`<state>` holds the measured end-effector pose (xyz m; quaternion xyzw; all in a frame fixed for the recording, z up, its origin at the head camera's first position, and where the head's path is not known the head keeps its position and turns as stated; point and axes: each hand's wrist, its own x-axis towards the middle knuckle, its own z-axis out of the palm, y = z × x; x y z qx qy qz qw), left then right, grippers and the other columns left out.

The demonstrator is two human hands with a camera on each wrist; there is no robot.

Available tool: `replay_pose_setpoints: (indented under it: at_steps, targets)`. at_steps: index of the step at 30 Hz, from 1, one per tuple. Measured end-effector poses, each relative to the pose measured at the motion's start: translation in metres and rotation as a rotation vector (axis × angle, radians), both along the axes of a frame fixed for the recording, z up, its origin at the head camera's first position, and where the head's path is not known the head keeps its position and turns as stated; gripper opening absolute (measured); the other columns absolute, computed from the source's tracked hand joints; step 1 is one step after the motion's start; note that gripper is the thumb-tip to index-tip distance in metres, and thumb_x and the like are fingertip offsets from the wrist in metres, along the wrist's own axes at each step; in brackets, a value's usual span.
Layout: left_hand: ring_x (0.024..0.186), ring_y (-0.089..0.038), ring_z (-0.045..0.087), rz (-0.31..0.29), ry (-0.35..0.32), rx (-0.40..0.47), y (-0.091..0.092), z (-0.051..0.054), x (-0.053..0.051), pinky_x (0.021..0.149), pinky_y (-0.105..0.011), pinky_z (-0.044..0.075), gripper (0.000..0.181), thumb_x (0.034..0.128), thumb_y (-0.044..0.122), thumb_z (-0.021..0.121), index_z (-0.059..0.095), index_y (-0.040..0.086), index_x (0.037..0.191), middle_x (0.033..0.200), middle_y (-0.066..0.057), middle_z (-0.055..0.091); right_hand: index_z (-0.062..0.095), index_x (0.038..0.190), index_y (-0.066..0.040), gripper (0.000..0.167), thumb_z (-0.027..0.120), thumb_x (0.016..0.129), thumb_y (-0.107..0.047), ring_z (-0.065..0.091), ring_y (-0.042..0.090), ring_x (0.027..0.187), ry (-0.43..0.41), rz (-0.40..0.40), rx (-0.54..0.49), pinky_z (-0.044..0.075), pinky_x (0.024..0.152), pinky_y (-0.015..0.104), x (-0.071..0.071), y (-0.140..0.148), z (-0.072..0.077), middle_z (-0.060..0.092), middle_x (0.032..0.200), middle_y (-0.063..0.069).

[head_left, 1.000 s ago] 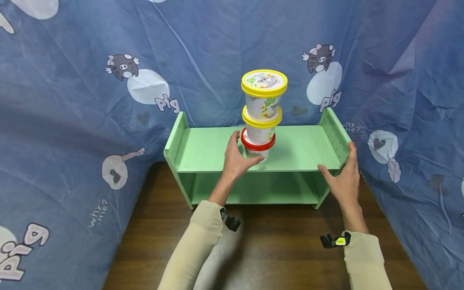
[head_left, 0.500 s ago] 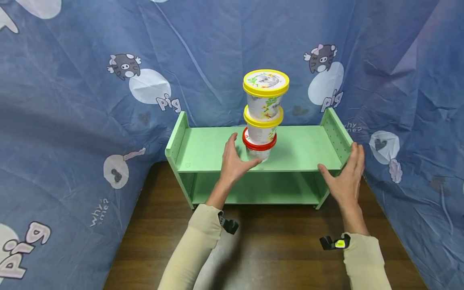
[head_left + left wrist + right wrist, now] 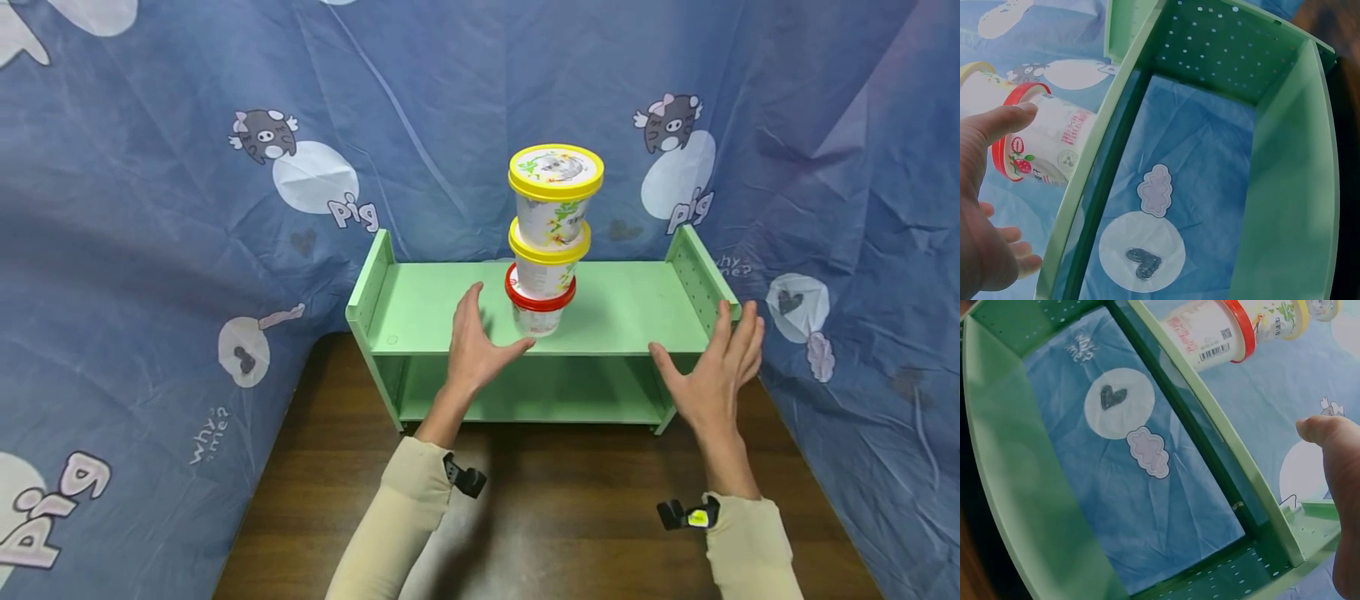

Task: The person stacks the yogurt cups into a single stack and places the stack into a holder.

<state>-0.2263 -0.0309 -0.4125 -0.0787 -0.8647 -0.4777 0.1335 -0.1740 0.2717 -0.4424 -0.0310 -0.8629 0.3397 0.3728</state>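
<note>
Three white paper tubs stand stacked on the top board of a green shelf (image 3: 427,308). A red-lidded tub (image 3: 537,321) is at the bottom, a yellow-lidded tub (image 3: 546,273) in the middle, and a wider yellow-lidded tub (image 3: 557,218) on top. Just left of the bottom tub, my left hand (image 3: 474,354) is spread with thumb and fingers apart, holding nothing. In the left wrist view its thumb overlaps the red-lidded tub (image 3: 1054,140). My right hand (image 3: 711,379), also spread, is in front of the shelf's right side panel (image 3: 697,279); whether it touches the panel cannot be told.
A blue cloth (image 3: 442,100) printed with cartoon pigs hangs behind and on both sides. The green lower board (image 3: 525,400) lies under the top one. Brown wooden floor (image 3: 585,500) spreads in front.
My left hand has drawn back a little to the left, away from the bottom tub. My right hand has spread its fingers and pulled slightly back from the side panel. The stack stays standing.
</note>
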Motion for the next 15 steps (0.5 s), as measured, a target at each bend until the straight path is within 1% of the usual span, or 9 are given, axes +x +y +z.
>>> replay_pose_setpoints:
  at_steps: [4, 10, 13, 15]
  targets:
    - [0.149, -0.031, 0.034, 0.005, 0.028, -0.025, -0.004, -0.003, 0.005, 0.118, -0.052, 0.037, 0.109, 0.0693, 0.036, 0.090, 0.028, 0.011, 0.156, 0.161, -0.013, 0.034, 0.023, 0.159, -0.011, 0.113, 0.052, 0.079, -0.085, -0.002, 0.045, 0.155, 0.017, -0.013, 0.030, 0.000, 0.118, 0.071, 0.003, -0.003, -0.004, 0.003, 0.169, 0.020]
    - [0.149, -0.033, 0.034, 0.004, 0.084, -0.049, -0.009, -0.006, 0.013, 0.118, -0.053, 0.036, 0.109, 0.0691, 0.036, 0.090, 0.028, 0.009, 0.155, 0.160, -0.015, 0.034, 0.023, 0.158, -0.007, 0.112, 0.048, 0.081, -0.085, 0.000, 0.046, 0.154, 0.039, -0.013, 0.084, 0.002, 0.116, 0.072, 0.007, -0.007, -0.006, 0.004, 0.168, 0.022]
    - [0.149, -0.034, 0.033, 0.005, 0.112, -0.070, -0.012, -0.008, 0.017, 0.118, -0.053, 0.036, 0.109, 0.0692, 0.038, 0.089, 0.029, 0.007, 0.155, 0.160, -0.016, 0.035, 0.024, 0.158, -0.006, 0.112, 0.047, 0.082, -0.084, 0.000, 0.046, 0.154, 0.032, -0.007, 0.103, 0.003, 0.116, 0.072, 0.009, -0.009, -0.006, 0.003, 0.168, 0.022]
    - [0.149, -0.035, 0.033, 0.004, 0.133, -0.082, -0.013, -0.010, 0.020, 0.119, -0.053, 0.036, 0.109, 0.0696, 0.038, 0.089, 0.029, 0.006, 0.154, 0.159, -0.018, 0.035, 0.023, 0.158, -0.007, 0.110, 0.047, 0.083, -0.084, -0.001, 0.045, 0.155, 0.016, 0.002, 0.107, 0.002, 0.115, 0.074, 0.011, -0.011, -0.007, 0.002, 0.169, 0.020]
